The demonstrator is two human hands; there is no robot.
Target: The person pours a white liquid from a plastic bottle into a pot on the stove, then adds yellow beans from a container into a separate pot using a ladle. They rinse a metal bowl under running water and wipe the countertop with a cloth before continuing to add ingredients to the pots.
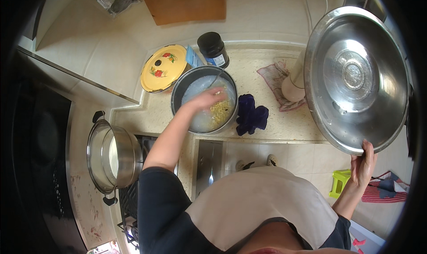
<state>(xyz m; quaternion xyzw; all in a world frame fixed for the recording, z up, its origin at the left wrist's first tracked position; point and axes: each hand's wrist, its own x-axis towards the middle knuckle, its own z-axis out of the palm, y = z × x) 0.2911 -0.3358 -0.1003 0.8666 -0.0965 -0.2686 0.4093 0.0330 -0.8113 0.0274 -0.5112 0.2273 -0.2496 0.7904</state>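
A dark-lined round pot (pixel 176 102) stands on the counter, with cloudy, frothy liquid (pixel 196 87) inside. Wet yellowish grains or beans (pixel 220 115) are heaped at its right side. Just above them is my left hand (pixel 208 98), slightly blurred, with pale bits on its fingers; its grip is unclear. A metal utensil handle (pixel 217 77) leans against the pot's back rim. At the right, my right hand (pixel 363 162) grips the lower rim of a large stainless steel basin (pixel 352 117). The basin is raised and tilted, its inside facing me, with a few drops on it.
Dark purple cloth (pixel 251 115) lies right of the pot. Behind stand a yellow flowered enamel lid (pixel 165 67) and a black-lidded jar (pixel 213 48). A steel pot (pixel 125 157) sits over the stove grate (pixel 128 195) at left. A checked cloth (pixel 277 83) lies near the basin.
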